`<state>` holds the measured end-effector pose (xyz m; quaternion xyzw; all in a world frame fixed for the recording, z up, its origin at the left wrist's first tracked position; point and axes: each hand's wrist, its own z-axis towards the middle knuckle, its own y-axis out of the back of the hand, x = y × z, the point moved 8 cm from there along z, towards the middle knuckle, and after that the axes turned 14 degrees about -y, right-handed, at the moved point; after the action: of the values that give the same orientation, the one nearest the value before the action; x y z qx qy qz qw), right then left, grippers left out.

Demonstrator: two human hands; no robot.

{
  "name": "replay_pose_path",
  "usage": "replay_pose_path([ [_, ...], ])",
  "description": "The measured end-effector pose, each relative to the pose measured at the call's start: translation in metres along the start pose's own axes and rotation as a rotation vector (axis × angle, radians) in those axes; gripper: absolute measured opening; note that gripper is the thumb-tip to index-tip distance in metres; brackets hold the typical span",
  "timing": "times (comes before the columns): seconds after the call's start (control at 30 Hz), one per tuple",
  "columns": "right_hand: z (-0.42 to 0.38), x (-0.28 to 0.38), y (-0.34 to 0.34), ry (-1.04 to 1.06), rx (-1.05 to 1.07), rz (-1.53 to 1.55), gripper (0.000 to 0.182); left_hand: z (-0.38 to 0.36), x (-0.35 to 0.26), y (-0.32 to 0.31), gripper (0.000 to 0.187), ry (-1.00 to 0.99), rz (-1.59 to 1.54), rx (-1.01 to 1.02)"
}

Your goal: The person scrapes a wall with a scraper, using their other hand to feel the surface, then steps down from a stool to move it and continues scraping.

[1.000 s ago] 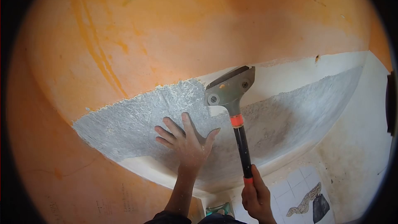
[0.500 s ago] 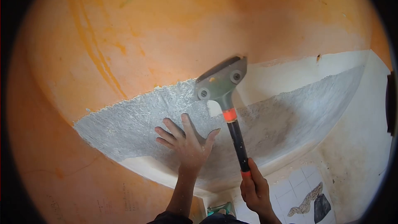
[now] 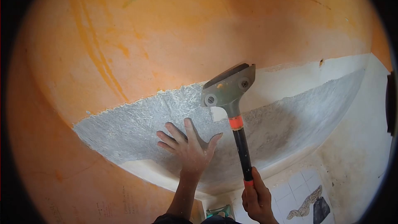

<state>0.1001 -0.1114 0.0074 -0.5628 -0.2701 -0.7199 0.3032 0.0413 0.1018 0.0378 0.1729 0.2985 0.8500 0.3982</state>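
My right hand (image 3: 258,199) is wrapped round the lower end of a long-handled scraper (image 3: 242,149). The handle is black with orange-red bands. Its wide grey-green head (image 3: 229,86), with two screws, lies at a slant over the border between the orange paint (image 3: 182,54) and the scraped grey wall (image 3: 141,120). Fingers spread, my left hand (image 3: 192,151) lies flat against the grey patch, left of the handle. A ragged paint edge runs left from the scraper head.
A white strip (image 3: 298,76) crosses the wall right of the scraper head. Below right are white tiles (image 3: 296,191) and a dark object (image 3: 321,210) beside a mottled strip. A green item (image 3: 219,211) shows low in the middle. A dark shape (image 3: 390,103) sits at the right edge.
The scraper and my right hand have shifted slightly down and to the right in view. My left hand stays spread on the grey patch.
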Motion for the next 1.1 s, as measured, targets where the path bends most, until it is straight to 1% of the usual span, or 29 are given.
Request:
replay_pose_path([
  [0.03, -0.003, -0.009, 0.001, -0.093, 0.002, 0.044, 0.046, 0.0, 0.001, -0.001, 0.113, 0.002, 0.006, -0.002],
  [0.07, -0.003, -0.018, -0.001, -0.183, 0.002, 0.091, 0.047, 0.0, 0.001, -0.001, 0.106, 0.003, -0.011, -0.03],
  [0.1, 0.001, -0.016, -0.002, -0.18, 0.004, 0.094, 0.047, 0.0, 0.002, 0.0, 0.101, 0.005, -0.034, -0.055],
  [0.17, 0.004, -0.004, -0.004, -0.063, 0.01, 0.058, 0.047, 0.001, 0.001, 0.001, 0.101, 0.004, -0.052, -0.058],
  [0.23, 0.002, -0.007, -0.002, -0.062, 0.0, 0.052, 0.047, -0.002, 0.001, 0.003, 0.102, -0.001, -0.067, -0.057],
  [0.3, 0.005, -0.005, -0.002, -0.03, -0.005, 0.043, 0.047, -0.002, 0.002, -0.003, 0.112, 0.016, 0.018, 0.025],
  [0.37, -0.001, -0.01, -0.003, -0.127, 0.008, 0.076, 0.047, 0.0, 0.002, -0.002, 0.112, 0.007, 0.025, -0.001],
  [0.5, 0.005, -0.004, -0.004, -0.078, -0.003, 0.012, 0.048, -0.001, 0.0, 0.001, 0.111, -0.002, 0.005, -0.015],
  [0.57, -0.011, -0.028, -0.005, -0.433, 0.03, 0.296, 0.051, 0.002, 0.002, -0.001, 0.111, 0.004, 0.008, -0.015],
  [0.6, -0.007, -0.031, -0.005, -0.438, 0.03, 0.292, 0.051, -0.002, 0.002, -0.003, 0.111, 0.013, 0.004, 0.004],
  [0.67, 0.006, -0.017, -0.009, -0.19, 0.079, 0.174, 0.051, -0.001, 0.0, 0.0, 0.111, -0.002, 0.008, 0.008],
  [0.7, 0.0, -0.018, -0.009, -0.191, 0.081, 0.172, 0.051, 0.0, -0.001, 0.002, 0.111, -0.011, 0.018, -0.001],
  [0.8, -0.01, -0.031, -0.007, -0.441, 0.033, 0.255, 0.051, -0.001, 0.0, -0.002, 0.111, -0.002, 0.021, -0.003],
  [0.83, -0.004, -0.031, -0.006, -0.442, 0.034, 0.252, 0.051, -0.001, 0.0, -0.003, 0.111, 0.001, 0.019, -0.002],
  [0.9, 0.007, -0.015, -0.011, -0.243, 0.085, 0.183, 0.05, -0.001, 0.0, -0.001, 0.111, -0.005, 0.016, -0.007],
  [0.93, 0.002, -0.018, -0.01, -0.246, 0.084, 0.184, 0.05, -0.003, -0.001, 0.001, 0.111, -0.006, 0.015, -0.004],
  [1.0, -0.004, -0.033, -0.005, -0.323, 0.036, 0.2, 0.05, 0.0, 0.003, -0.002, 0.111, 0.049, -0.031, 0.053],
  [1.03, -0.001, -0.036, -0.005, -0.322, 0.038, 0.197, 0.05, 0.001, 0.003, -0.003, 0.111, 0.053, -0.032, 0.051],
  [1.1, 0.001, -0.028, -0.009, -0.209, 0.059, 0.183, 0.051, 0.0, 0.001, 0.001, 0.109, 0.019, -0.019, 0.007],
])
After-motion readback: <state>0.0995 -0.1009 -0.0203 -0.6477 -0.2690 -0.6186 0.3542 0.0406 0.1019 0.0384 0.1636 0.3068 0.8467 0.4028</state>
